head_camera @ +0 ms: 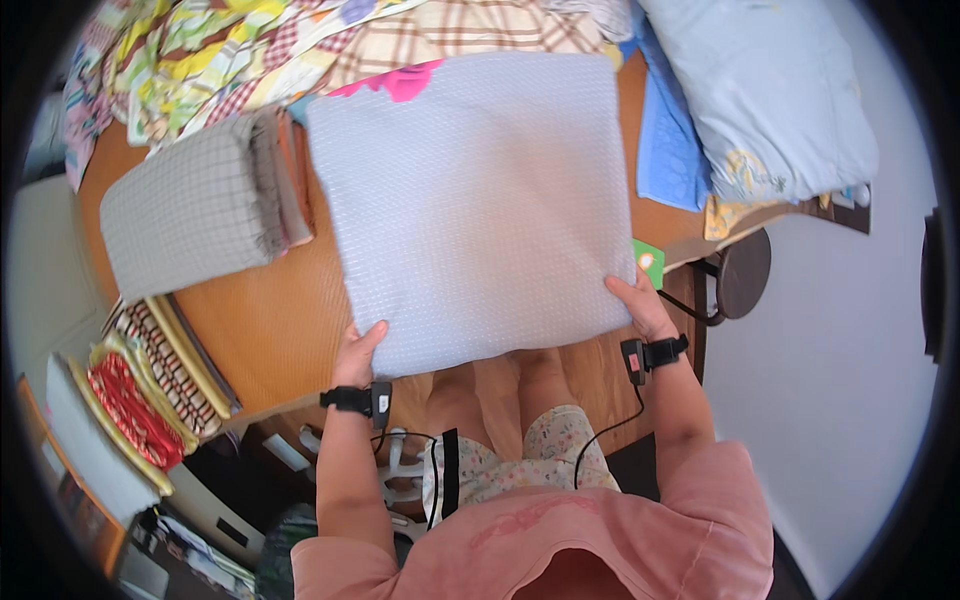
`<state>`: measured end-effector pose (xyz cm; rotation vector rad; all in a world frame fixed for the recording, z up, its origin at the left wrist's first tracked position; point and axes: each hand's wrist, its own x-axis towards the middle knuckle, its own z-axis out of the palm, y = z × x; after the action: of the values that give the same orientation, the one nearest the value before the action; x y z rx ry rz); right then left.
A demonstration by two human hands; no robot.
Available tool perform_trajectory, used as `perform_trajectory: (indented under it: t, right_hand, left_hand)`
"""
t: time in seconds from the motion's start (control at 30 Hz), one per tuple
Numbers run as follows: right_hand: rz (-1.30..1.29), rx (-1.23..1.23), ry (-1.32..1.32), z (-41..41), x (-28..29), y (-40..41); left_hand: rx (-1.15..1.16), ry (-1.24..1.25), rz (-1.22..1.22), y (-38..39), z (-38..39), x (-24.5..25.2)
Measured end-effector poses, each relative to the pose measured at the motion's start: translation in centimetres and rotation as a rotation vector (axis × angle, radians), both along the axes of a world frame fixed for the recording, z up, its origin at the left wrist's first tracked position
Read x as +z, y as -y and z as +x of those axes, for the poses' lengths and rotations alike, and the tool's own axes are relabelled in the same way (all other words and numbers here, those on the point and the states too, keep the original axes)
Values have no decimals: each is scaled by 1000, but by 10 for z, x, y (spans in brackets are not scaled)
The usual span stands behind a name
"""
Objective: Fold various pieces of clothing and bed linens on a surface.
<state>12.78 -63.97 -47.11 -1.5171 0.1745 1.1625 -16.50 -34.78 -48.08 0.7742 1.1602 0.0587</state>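
Note:
A large, roughly square light-blue textured cushion or folded pad (465, 202) spans the space in front of me, with a patch of pink print at its far left edge. My left hand (358, 352) grips its near left corner, thumb on top and fingers hidden beneath. At the near right corner, my right hand (643, 301) holds it the same way. Both wrists wear black straps with small cabled devices. Beneath the pad lies a bed or low platform with a tan woven mat (277, 322); the pad's underside is hidden.
A folded grey checked cloth stack (187, 210) sits on the left. Crumpled patterned bedding (247, 60) covers the far side. A light-blue pillow (780, 97) rests on a blue towel (667, 142) at right. Folded fabrics (142, 405) stand at near left; a round dark stool (744, 274) is at right.

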Motion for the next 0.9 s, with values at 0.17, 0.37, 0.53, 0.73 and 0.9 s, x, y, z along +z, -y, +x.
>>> perform_trajectory:
  t: [0.17, 0.37, 0.53, 0.73, 0.9]
  right_hand:
    - [-145, 50, 263, -6, -28, 4]
    - [-94, -158, 58, 17, -20, -38]
    - [79, -216, 212, 22, -20, -29]
    - [-370, 112, 788, 31, -27, -37]
    - [-48, 581, 1486, 22, 29, -139]
  left_hand:
    - [-59, -26, 86, 4, 14, -14]
    - [42, -119, -64, -37, 42, -7]
    - [94, 20, 21, -28, 44, -4]
    - [-29, -119, 422, -46, 37, -23]
    - [-861, -46, 1685, -48, 123, 45]
